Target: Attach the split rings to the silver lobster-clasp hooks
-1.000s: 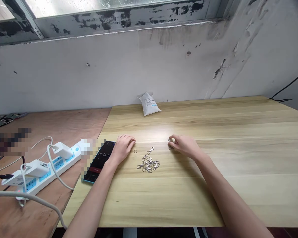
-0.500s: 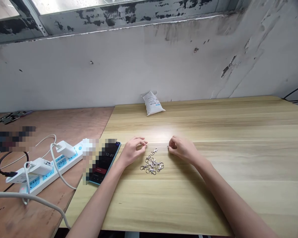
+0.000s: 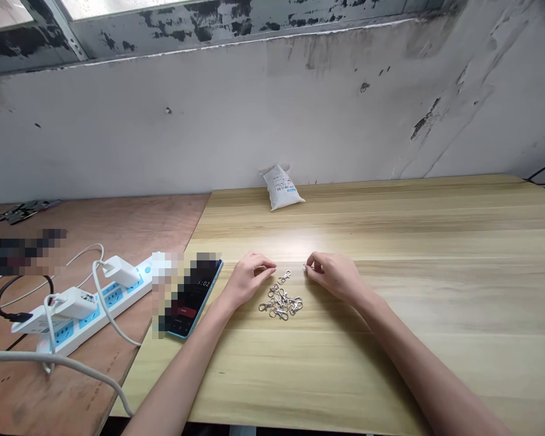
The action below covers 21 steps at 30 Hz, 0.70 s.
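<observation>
On the light wood table lies a small pile of silver swivel lobster clasps (image 3: 280,304), with one clasp (image 3: 284,277) a little apart at its top. My left hand (image 3: 246,280) is just up and left of the pile, thumb and index finger close together in a pinch. Whatever is between those fingertips is too small to make out. To the right of the pile, my right hand (image 3: 332,274) pinches a small silver metal piece (image 3: 305,267), mostly hidden by the fingers. A short gap separates the two hands.
A phone (image 3: 193,303) showing a timer lies left of my left forearm. Beyond it, a white power strip (image 3: 104,312) with plugged-in chargers and cables rests on the brown table (image 3: 163,218). A white plastic packet (image 3: 283,189) stands by the wall.
My left hand has shifted right and its fingers have straightened somewhat. My right hand has moved slightly left, so the fingertips are closer together. The view has shifted a little.
</observation>
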Motion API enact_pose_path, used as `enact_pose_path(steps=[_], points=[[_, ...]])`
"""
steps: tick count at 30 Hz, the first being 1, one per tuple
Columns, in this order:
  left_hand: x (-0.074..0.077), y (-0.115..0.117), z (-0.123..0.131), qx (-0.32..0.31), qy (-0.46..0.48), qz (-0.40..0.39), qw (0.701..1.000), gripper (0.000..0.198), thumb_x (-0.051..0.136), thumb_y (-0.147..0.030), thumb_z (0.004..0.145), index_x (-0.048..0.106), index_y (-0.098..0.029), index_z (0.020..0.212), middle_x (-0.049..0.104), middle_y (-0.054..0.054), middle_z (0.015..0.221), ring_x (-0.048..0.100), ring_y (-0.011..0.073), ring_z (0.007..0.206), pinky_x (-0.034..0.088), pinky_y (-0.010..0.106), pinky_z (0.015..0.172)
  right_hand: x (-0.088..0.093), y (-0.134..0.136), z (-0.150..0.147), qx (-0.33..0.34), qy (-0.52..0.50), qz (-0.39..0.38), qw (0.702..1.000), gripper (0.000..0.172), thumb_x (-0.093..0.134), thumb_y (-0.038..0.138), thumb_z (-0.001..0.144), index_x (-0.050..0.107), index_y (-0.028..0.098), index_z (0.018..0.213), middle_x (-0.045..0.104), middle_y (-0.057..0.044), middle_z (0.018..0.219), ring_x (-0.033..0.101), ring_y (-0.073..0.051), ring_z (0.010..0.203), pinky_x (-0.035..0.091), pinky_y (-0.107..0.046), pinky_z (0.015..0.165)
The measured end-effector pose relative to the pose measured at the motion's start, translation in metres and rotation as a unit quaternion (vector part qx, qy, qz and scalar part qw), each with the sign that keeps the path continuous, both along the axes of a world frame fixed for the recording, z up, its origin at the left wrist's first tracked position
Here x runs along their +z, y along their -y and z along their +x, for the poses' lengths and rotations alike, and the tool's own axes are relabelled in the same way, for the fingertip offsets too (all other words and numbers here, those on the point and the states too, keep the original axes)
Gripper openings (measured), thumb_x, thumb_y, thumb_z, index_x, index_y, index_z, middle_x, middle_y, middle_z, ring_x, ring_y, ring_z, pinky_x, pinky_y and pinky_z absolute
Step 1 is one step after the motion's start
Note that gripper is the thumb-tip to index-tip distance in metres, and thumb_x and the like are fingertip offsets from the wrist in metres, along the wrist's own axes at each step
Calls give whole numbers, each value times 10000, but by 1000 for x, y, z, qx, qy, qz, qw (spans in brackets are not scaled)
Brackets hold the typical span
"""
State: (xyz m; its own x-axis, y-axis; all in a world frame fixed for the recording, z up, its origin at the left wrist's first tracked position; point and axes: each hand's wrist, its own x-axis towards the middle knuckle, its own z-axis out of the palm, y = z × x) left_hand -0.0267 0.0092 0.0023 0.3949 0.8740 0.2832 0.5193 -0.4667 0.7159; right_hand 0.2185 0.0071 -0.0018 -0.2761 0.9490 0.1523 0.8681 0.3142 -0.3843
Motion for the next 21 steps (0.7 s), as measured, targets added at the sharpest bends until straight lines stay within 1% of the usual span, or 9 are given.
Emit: enact_pose_path(steps=[3, 6, 9, 12, 17, 19, 21], points=[[-3, -1, 0, -8, -8, 5, 1000, 155, 615, -124, 848, 707, -204, 943, 710, 46, 933, 615, 194, 938, 518, 341, 819, -1, 1, -3, 14, -18, 3, 1000, 123, 551, 264, 854, 658, 222, 810, 693, 2, 718, 577, -137, 599, 302, -242, 542], [-5, -1, 0, -4, -8, 22, 1000, 173, 609, -98, 845, 705, -200, 946, 716, 46, 942, 619, 194, 947, 519, 345, 828, -3, 3, -7, 41, -58, 10, 997, 96, 565, 218, 846, 660, 218, 858, 695, -2, 755, 578, -131, 614, 341, -235, 566], [-5, -1, -1, 8, -13, 30, 999, 128, 620, -119, 842, 707, -206, 879, 718, 37, 898, 633, 193, 908, 522, 343, 812, -5, 4, -11, 74, -99, 28, 992, 136, 549, 186, 857, 670, 209, 913, 690, -19, 798, 560, -123, 610, 374, -238, 588], [-4, 1, -1, 20, -17, 18, 1000, 106, 619, -148, 846, 703, -213, 851, 712, 34, 877, 652, 189, 867, 532, 336, 792, -5, 5, -13, 98, -130, 48, 986, 166, 524, 198, 888, 688, 201, 909, 677, -38, 804, 551, -127, 619, 390, -247, 599], [-5, 2, 0, 17, -4, 1, 1000, 112, 609, -173, 858, 705, -210, 899, 703, 43, 916, 674, 173, 841, 549, 321, 783, -2, 9, -18, 123, -173, 37, 976, 158, 534, 223, 906, 683, 204, 854, 676, -31, 793, 561, -129, 645, 410, -249, 617], [-6, 2, 1, 18, 2, 2, 1000, 120, 628, -187, 848, 711, -208, 931, 701, 49, 921, 678, 176, 841, 552, 324, 781, -2, 11, -21, 123, -179, 35, 975, 152, 545, 245, 910, 678, 208, 846, 677, -27, 792, 558, -127, 644, 408, -248, 614], [-6, 3, 2, 19, 5, 0, 1000, 108, 644, -208, 843, 720, -205, 920, 704, 51, 902, 675, 181, 841, 547, 322, 770, -3, 13, -25, 118, -183, 36, 975, 165, 549, 278, 916, 675, 208, 836, 668, -26, 777, 547, -126, 628, 402, -245, 596]])
